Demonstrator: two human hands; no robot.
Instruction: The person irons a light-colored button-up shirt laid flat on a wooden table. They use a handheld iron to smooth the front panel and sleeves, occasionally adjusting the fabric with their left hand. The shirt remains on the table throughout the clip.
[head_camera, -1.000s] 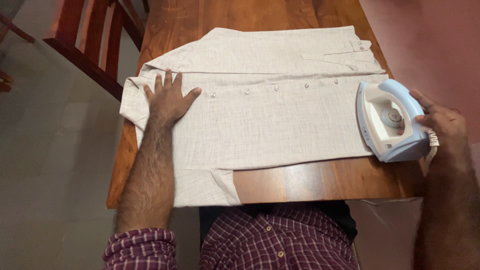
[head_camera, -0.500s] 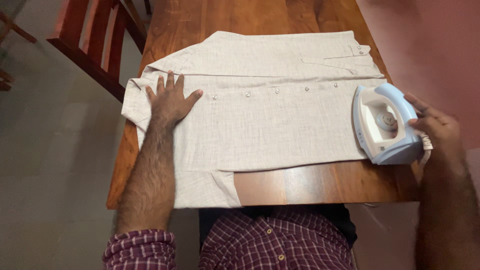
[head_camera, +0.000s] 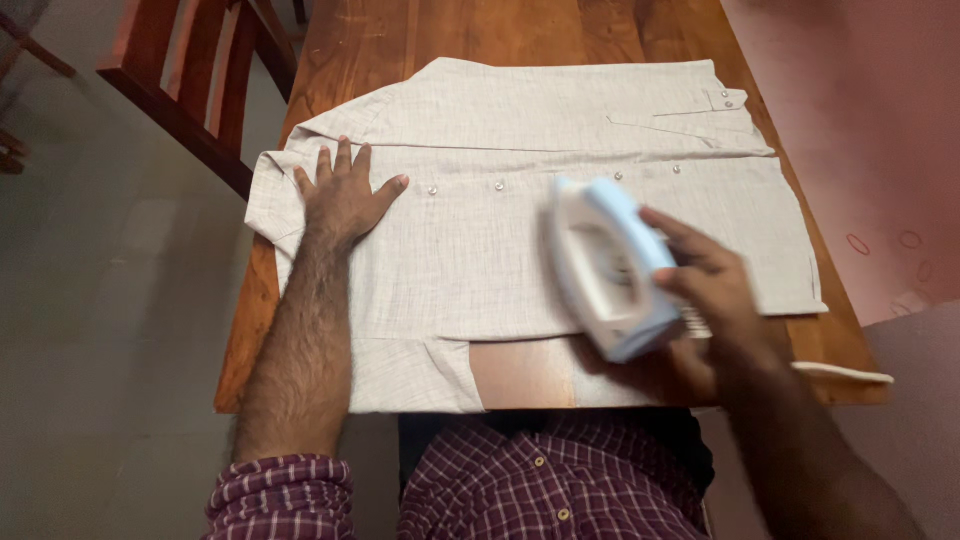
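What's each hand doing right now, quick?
Left hand: open, flat on the shirt.
Right hand: closed on the iron.

A glossy reddish-brown wooden table (head_camera: 500, 30) fills the middle, its near edge catching a soft glare. Off its far left corner stands a dark red wooden slatted chair (head_camera: 190, 70) on a dull grey floor (head_camera: 100, 350). Beyond the table's right edge lies a pinkish surface (head_camera: 860, 120).

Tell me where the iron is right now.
In the head view the blue and white iron sits right of centre on the beige shirt, just below its button row, held in the right hand; the left hand lies flat near the collar end.
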